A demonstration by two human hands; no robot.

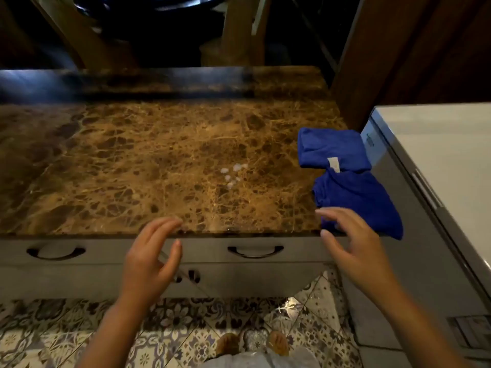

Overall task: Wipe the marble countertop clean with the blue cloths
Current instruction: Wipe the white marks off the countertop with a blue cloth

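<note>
A brown veined marble countertop [148, 160] fills the middle of the head view. Small white droplets or specks [231, 174] sit on it right of centre. Two blue cloths lie at its right end: a folded one with a white tag [332, 148] farther back, and a crumpled one [358, 197] nearer, hanging over the front corner. My right hand [353, 251] hovers open at the front edge, its fingertips just at the near cloth. My left hand [151, 258] is open in front of the counter edge, holding nothing.
Grey drawers with dark curved handles [255, 252] run under the counter. A white appliance [435, 166] stands close on the right. A dark raised ledge [159, 83] borders the back of the counter. Patterned floor tiles [53, 335] and my feet lie below.
</note>
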